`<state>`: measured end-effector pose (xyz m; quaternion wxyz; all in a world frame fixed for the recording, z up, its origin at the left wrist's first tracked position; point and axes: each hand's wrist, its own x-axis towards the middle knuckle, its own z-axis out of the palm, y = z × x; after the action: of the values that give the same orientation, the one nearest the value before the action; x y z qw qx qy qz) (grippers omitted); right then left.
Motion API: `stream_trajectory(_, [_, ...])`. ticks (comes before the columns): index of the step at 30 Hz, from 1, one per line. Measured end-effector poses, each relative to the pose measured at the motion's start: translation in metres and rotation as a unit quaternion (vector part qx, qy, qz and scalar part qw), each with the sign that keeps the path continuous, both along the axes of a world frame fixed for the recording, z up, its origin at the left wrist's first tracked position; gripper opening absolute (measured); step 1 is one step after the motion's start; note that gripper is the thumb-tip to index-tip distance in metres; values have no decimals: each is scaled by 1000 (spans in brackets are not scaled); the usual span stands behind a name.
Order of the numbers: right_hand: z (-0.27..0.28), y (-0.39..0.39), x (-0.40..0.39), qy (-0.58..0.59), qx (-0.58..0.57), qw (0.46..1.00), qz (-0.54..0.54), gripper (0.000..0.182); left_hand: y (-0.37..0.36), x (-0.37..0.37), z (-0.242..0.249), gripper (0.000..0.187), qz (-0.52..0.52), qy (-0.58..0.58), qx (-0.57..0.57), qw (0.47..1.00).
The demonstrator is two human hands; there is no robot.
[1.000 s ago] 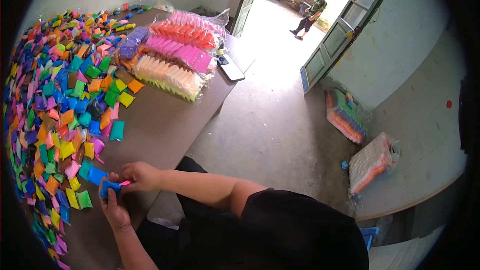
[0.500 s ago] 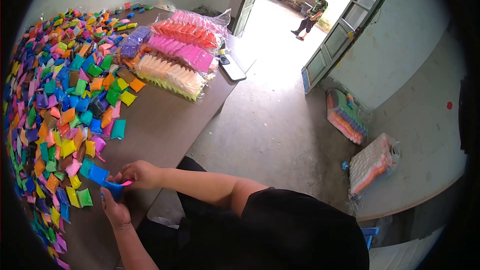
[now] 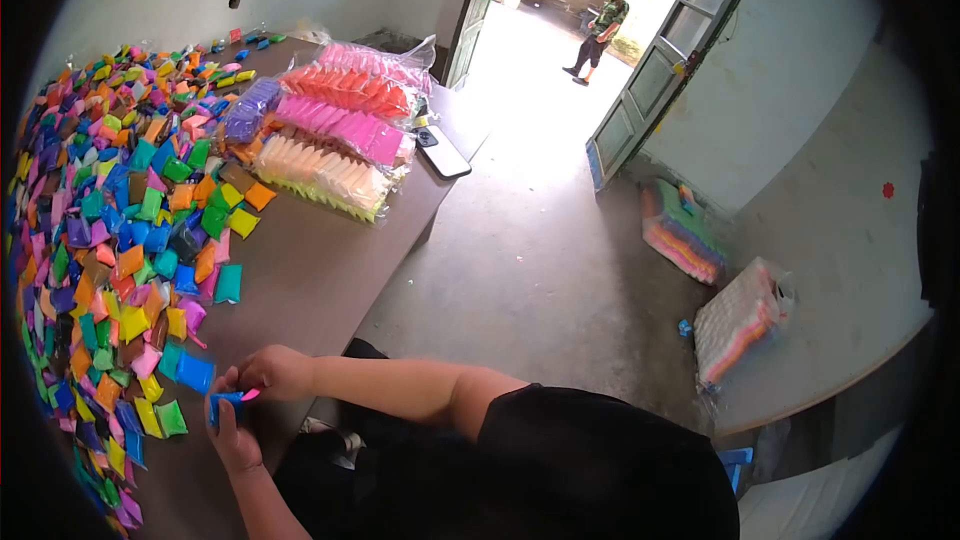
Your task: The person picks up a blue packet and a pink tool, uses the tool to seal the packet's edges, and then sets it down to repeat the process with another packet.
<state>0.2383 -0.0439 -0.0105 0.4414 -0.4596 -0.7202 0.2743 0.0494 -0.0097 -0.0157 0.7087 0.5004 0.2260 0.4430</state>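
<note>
At the table's (image 3: 330,270) near edge we still pinch the blue packet (image 3: 226,402) between left hand (image 3: 232,437) and right hand (image 3: 272,372), pink tab (image 3: 250,395) showing, barely shifted, so same handling step, loose packets (image 3: 110,210) left, bagged stacks (image 3: 335,130) farther.

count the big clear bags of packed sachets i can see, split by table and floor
On the table: 4 big bags (purple, red-orange, pink, peach)
On the floor: 2 big bags (rainbow-striped, white and orange)
Total: 6
</note>
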Motion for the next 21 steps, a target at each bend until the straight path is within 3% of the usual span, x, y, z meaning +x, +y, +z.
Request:
stream_trajectory(6, [-2,2,-1,-27,-4,1000,6,17,2,-2,-1,54,-17,-21,3,1000])
stream_trajectory(11, [13,-2,0,-44,-29,998,19,17,2,-2,9,55,-36,-82,-78,993])
stream_trajectory(12, [13,-2,-2,-42,-30,998,20,17,-1,0,11,55,-34,-81,-78,993])
stream_trajectory(14, [14,-2,0,-38,-13,999,12,17,-8,7,14,54,22,-20,34,999])
stream_trajectory(21, [11,-4,-2,-21,12,1000,16,15,0,-2,-3,52,31,6,0,1000])
